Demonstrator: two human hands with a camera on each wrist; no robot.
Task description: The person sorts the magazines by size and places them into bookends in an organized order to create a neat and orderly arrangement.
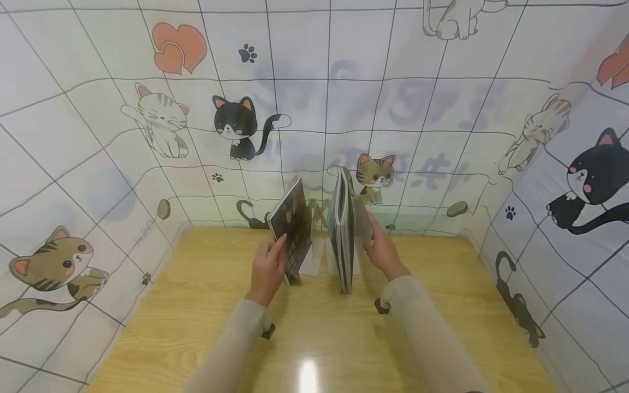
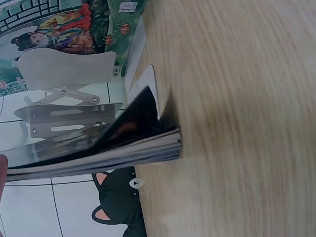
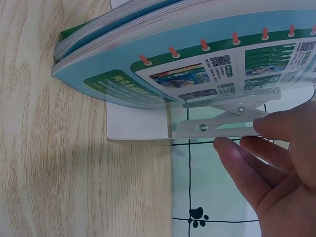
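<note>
My left hand [image 1: 267, 270] holds a thin, dark-covered magazine [image 1: 291, 218] by its near edge, index finger on the cover. The magazine tilts at the left of a white metal folding bookend [image 1: 310, 262]; in the left wrist view its cover bends at the lower corner, and only a fingertip [image 2: 2, 170] shows. Thick blue-green books [image 1: 342, 234] stand upright to the right, their covers [image 3: 197, 74] facing the right wrist camera. Beside them my right hand [image 1: 384, 251] pinches the edge of the bookend's right plate [image 3: 212, 129] between thumb and fingers. Crossed metal links [image 2: 66, 94] join the bookend's plates.
Everything stands on a wood-grain table [image 1: 216, 311], close to its back edge. Behind and at both sides rises a white grid-patterned cloth wall [image 1: 304, 49] printed with cartoon cats.
</note>
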